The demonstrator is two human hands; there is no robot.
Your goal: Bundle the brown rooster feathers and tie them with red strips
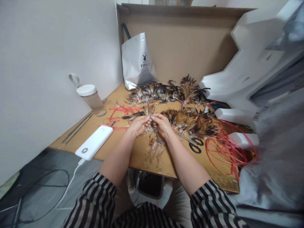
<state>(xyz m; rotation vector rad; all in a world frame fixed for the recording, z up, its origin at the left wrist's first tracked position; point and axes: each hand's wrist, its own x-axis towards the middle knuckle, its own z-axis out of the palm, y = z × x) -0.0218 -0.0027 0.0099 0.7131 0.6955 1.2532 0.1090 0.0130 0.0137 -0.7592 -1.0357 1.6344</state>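
Brown feathers cover much of the tabletop (133, 153). My left hand (139, 124) and right hand (163, 124) meet at its middle, each grip closed in a fingertip pinch on one small feather bunch (148, 110). I judge the work partway: heaped bundles (166, 91) lie behind, seemingly finished, while loose feathers (154, 149) at the near edge, red strings (123, 110) and scissors (196, 144) lie untouched.

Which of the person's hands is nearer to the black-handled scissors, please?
The right hand is nearer: the black-handled scissors lie just to its right on the table. The left hand sits beyond it, farther left; both pinch a feather bundle.
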